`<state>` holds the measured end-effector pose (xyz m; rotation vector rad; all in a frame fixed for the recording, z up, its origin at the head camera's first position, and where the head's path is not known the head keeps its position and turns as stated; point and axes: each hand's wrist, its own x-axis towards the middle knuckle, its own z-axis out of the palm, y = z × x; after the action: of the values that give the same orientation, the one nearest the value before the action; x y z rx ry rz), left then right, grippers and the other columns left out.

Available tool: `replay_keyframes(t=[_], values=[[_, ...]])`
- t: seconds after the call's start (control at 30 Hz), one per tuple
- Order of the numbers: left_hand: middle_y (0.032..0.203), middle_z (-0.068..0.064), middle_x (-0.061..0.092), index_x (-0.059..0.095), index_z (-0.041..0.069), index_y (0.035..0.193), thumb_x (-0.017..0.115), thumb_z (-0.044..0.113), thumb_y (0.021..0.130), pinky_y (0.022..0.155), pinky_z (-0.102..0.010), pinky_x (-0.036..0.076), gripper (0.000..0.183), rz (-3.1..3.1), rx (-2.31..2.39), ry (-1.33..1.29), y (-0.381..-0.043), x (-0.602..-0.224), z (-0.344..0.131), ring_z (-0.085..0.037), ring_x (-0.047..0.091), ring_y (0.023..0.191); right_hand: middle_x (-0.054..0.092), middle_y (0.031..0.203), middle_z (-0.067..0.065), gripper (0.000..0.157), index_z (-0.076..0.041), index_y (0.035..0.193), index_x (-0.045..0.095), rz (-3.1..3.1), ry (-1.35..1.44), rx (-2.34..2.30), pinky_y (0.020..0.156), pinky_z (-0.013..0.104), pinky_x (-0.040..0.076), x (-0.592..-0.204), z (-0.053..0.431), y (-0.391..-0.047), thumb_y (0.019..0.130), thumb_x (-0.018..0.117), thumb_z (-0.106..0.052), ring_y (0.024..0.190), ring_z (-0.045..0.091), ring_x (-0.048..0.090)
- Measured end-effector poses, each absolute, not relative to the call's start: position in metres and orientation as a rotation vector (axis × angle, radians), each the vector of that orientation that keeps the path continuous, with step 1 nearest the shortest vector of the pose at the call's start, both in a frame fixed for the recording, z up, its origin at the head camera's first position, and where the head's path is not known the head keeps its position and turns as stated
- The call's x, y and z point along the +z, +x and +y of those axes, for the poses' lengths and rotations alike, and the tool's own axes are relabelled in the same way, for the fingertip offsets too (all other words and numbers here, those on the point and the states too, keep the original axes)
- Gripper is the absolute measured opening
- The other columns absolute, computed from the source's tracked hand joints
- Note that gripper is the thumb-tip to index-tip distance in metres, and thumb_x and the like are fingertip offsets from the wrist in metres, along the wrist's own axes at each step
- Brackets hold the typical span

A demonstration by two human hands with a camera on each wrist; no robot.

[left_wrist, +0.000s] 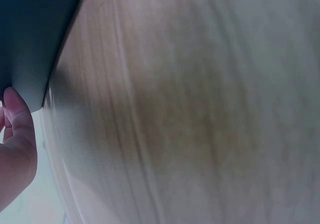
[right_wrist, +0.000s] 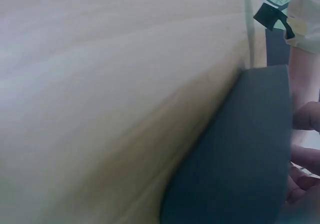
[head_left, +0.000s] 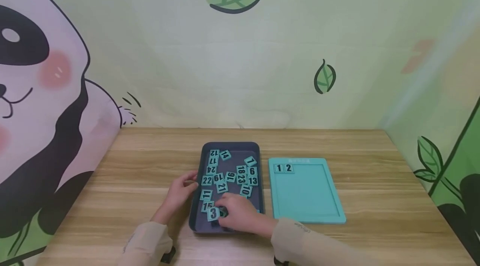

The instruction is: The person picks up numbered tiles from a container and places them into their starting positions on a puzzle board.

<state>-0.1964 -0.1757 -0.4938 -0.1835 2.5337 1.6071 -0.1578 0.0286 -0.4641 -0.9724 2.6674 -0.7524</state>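
Observation:
My right hand [head_left: 240, 212] reaches over the lower part of a dark tray [head_left: 198, 220], its thumb and fingers pinching the edge of a small teal number tile marked 3 [head_left: 213, 214]. That tile overlaps the one marked 15 [head_left: 207, 205] in the head view. At the tray's left side, my left hand [head_left: 180, 191] grips the rim, the thumb [left_wrist: 16, 101] against the outer wall. Loose number tiles fill much of the tray, some turned sideways or upside down, among them 22 [head_left: 207, 180] and 10 [head_left: 246, 191]. My right hand hides part of the tray floor.
Right of the tray lies a teal square board [head_left: 305, 199] with a raised border. Tiles 1 [head_left: 279, 168] and 2 [head_left: 288, 168] sit side by side in its top left corner. The wooden table [head_left: 150, 153] ends at a printed backdrop [head_left: 168, 49].

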Motion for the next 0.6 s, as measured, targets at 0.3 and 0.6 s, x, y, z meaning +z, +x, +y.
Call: replay_keyframes(t=[0.3, 0.6], values=[[0.118, -0.014, 0.051, 0.047, 0.007, 0.126, 0.048, 0.007, 0.086, 0.079, -0.034, 0.05, 0.04, 2.533, 1.606, -0.203, -0.198, -0.492, -0.173, -0.027, 0.053, 0.103, 0.062, 0.092, -0.001, 0.03, -0.01, 0.101, 0.065, 2.689, -0.965, -0.859, 0.071, 0.017, 0.047, -0.453, 0.059, -0.164, 0.072, 0.063, -0.018, 0.081, 0.009, 0.056], [0.116, -0.014, 0.051, 0.047, 0.008, 0.126, 0.048, 0.008, 0.087, 0.081, -0.035, 0.05, 0.039, 2.539, 1.596, -0.201, -0.197, -0.493, -0.175, -0.026, 0.054, 0.103, 0.059, 0.087, 0.003, 0.03, -0.006, 0.101, 0.064, 2.685, -0.846, -1.012, 0.053, 0.016, 0.042, -0.44, 0.093, -0.179, 0.071, 0.063, -0.012, 0.064, 0.009, 0.048]])
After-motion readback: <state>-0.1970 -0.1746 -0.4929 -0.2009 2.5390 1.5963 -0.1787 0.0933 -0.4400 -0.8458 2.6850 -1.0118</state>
